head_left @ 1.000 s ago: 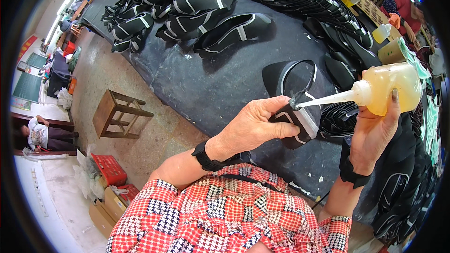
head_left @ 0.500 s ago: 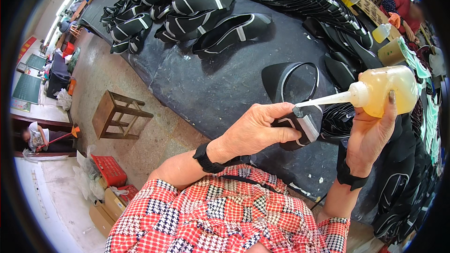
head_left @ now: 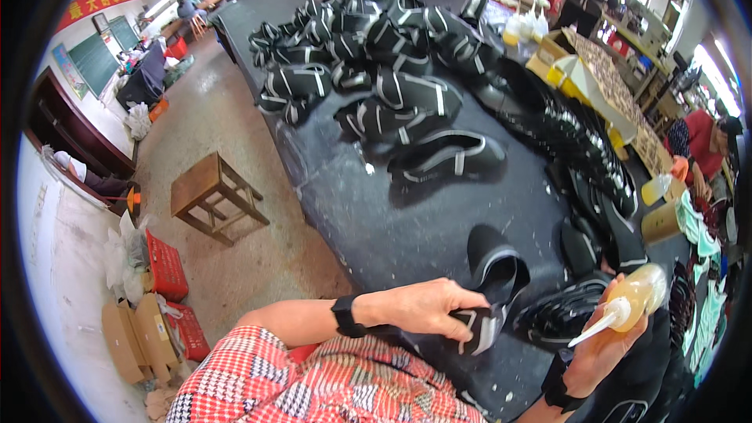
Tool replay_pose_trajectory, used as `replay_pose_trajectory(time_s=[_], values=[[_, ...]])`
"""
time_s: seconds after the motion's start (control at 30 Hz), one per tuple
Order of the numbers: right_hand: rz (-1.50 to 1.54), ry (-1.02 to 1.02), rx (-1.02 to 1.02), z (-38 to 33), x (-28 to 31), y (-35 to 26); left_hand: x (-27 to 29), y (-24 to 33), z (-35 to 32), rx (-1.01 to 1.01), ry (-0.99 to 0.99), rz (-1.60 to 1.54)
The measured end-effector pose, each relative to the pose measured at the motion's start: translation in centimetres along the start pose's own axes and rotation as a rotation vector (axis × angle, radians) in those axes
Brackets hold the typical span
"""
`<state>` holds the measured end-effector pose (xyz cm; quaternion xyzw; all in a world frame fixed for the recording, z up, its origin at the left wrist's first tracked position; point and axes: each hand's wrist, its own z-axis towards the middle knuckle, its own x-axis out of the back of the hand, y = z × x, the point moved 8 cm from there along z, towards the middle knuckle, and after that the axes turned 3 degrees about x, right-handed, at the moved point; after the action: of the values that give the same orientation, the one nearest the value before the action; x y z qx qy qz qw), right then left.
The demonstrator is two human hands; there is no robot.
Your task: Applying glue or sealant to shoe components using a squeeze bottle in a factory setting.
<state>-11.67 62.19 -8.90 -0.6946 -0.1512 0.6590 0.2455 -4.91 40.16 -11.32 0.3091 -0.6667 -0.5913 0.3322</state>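
My left hand point(head_left: 431, 309) pinches the near end of a black shoe upper point(head_left: 501, 268) with a pale strip along it. The rest of the upper curves away over the dark tabletop. To the right, my right hand point(head_left: 593, 356) is wrapped around a clear squeeze bottle point(head_left: 644, 291) of yellowish liquid. Its thin white nozzle points down and left, apart from the upper. Between the hands and just beyond them lies a bunch of black shoe uppers point(head_left: 558, 309).
A heap of black uppers with white strips point(head_left: 415, 98) covers the far table, and a long overlapping row point(head_left: 548, 125) runs along the right. A wooden stool point(head_left: 210, 188) stands on the floor at left, near red crates point(head_left: 166, 264). A person in red point(head_left: 693, 145) works at far right.
The bottle has moved away from the upper, and its nozzle no longer meets the edge by my left fingers. My left hand keeps its hold. The view has tilted up toward the room.
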Motion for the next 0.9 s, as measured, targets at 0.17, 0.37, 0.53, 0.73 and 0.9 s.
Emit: replay_pose_trajectory(time_s=[0.17, 0.37, 0.53, 0.73, 0.9], values=[[0.181, -0.018, -0.293, -1.8, -3.1, 5.4, 3.3, 7.9, -0.4, -0.081, -0.054, 0.235], [0.278, -0.073, -0.196, 0.5, -3.3, 3.0, 9.5, 16.8, 2.5, -0.304, 0.024, 0.615], [0.260, 0.036, -0.187, -1.5, -2.5, 4.1, 16.0, 15.9, 5.1, -0.079, 0.148, 0.677], [-0.272, 0.043, 0.143, -2.1, 3.2, 0.9, 22.8, 1.7, 7.6, 0.072, 0.178, 1.012], [0.511, -0.003, -0.146, -3.1, 5.0, -3.5, 22.2, 4.1, 6.0, -0.017, 0.271, 1.046]])
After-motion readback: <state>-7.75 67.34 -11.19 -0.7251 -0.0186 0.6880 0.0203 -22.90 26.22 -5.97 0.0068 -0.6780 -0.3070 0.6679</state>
